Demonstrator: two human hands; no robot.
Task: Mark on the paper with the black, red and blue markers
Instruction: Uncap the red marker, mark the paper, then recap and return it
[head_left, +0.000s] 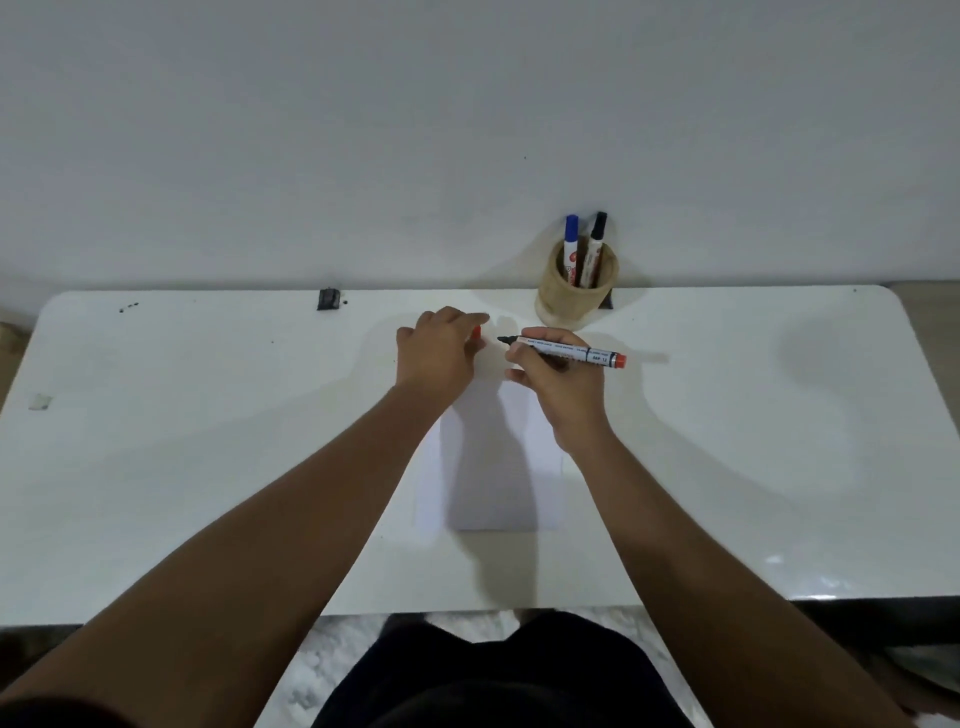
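A plain pale wall rose behind a glossy white table (208, 467), and a sheet of white paper (493, 483) lay on it near the front edge, partly shadowed by the person's forearms. Beyond the paper, against the wall, stood a tan holder cup (574, 291) with the blue marker (571, 234) and the black marker (597, 234) upright in it, both capped. Just past the paper's far edge, the right hand (553, 379) gripped the red marker (566, 352), held almost level with its dark tip bared and pointing left, its red end cap to the right. To the left of that tip, the left hand (436, 348) was closed around a small red cap (476, 332), only a sliver of which showed between the fingers. A small dark clip-like object (328, 299) sat at the table's back edge, well left of the paper.

The step in hand looked like the red marker's turn, uncapped and ready; I could see no marks on the paper, though glare and shadow made that uncertain. The next move would call for tilting the tip down and bringing it back over the sheet, the left hand free to steady the paper while keeping the cap.
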